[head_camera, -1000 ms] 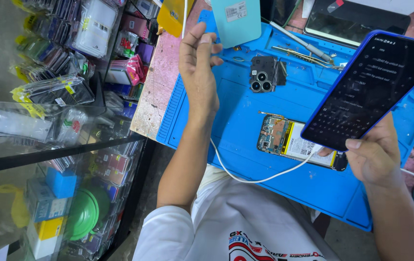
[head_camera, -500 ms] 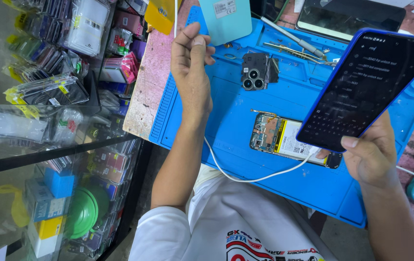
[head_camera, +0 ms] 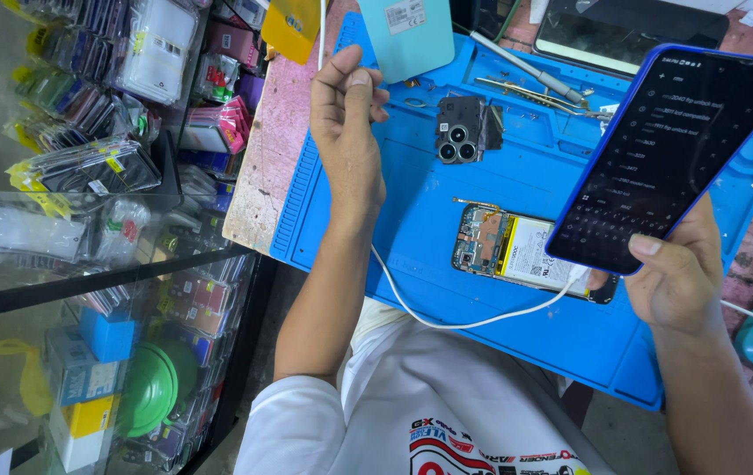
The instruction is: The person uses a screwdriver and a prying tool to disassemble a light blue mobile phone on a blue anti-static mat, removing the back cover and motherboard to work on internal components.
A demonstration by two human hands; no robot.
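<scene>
Fingers [head_camera: 658, 251] gripping phone [head_camera: 671, 158], left hand [head_camera: 346, 132] pinching cable [head_camera: 473, 321]

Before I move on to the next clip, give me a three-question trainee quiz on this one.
1. True or false: the right hand holds the phone with its screen lit.
2. What does the left hand pinch?
A. tweezers
B. a white cable
C. a screwdriver
3. Fill in: the opened phone lies on the ____ mat.

Key: 1 true; 2 B; 3 blue.
</scene>
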